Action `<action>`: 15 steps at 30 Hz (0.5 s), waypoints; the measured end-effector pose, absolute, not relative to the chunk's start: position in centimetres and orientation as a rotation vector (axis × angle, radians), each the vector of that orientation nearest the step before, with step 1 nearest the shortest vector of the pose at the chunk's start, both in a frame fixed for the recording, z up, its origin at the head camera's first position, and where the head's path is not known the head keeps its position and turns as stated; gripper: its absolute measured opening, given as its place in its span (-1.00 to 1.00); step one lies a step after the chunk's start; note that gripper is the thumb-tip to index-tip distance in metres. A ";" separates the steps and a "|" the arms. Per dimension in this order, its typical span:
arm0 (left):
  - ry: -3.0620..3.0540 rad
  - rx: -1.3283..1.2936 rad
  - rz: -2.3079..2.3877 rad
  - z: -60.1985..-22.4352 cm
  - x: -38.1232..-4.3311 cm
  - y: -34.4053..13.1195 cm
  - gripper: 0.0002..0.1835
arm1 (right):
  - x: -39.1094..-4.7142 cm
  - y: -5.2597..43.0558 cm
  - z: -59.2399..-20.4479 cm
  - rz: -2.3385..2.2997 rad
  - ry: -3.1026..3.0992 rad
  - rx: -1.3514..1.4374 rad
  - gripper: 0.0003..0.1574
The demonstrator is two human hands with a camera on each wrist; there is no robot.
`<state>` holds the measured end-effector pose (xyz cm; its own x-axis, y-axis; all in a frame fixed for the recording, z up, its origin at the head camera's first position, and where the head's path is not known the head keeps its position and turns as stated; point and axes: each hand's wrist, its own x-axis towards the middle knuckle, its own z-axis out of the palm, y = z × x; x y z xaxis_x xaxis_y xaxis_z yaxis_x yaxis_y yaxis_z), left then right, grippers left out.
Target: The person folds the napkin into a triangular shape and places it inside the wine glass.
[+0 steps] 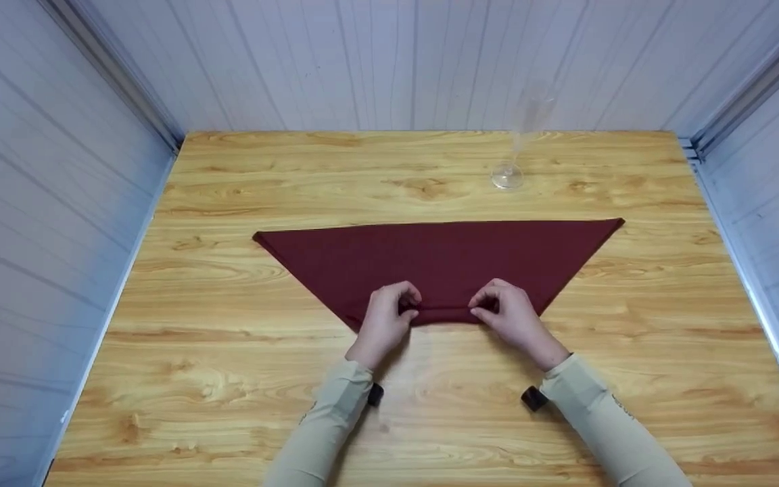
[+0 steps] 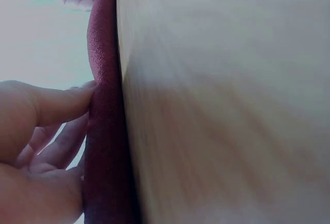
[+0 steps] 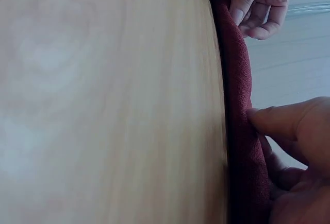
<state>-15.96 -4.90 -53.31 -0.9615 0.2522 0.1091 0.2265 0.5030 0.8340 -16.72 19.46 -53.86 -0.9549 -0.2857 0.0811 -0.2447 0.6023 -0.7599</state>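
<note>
A dark red cloth napkin (image 1: 443,257) lies on the table in a trapezoid, its long straight edge at the back and its near edge rolled into a narrow band. My left hand (image 1: 389,314) pinches this band left of its middle, thumb and fingertips curled at the fold. On the other side my right hand (image 1: 506,311) pinches the same band. Close up in the left wrist view, the left thumb meets the rolled cloth (image 2: 105,131). The right wrist view has the right thumb pressed against the roll (image 3: 247,147), with the left hand farther along it.
A clear stemmed glass (image 1: 508,176) stands behind the napkin, right of the middle, near the back edge of the wooden table (image 1: 227,379). Pale panelled walls (image 1: 376,67) rise at the back and both sides. Dark wrist cameras sit at both cuffs.
</note>
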 end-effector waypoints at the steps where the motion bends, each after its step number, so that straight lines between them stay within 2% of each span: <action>1: 2.713 0.439 1.488 -53.2 -16.0 -4.8 -0.79 | -16.7 19.4 -53.9 -1.316 2.763 -0.466 -0.87; 15: 2.419 0.461 1.725 -53.0 -15.7 -5.1 -0.80 | -16.6 19.1 -54.2 -1.323 2.809 -0.630 -0.81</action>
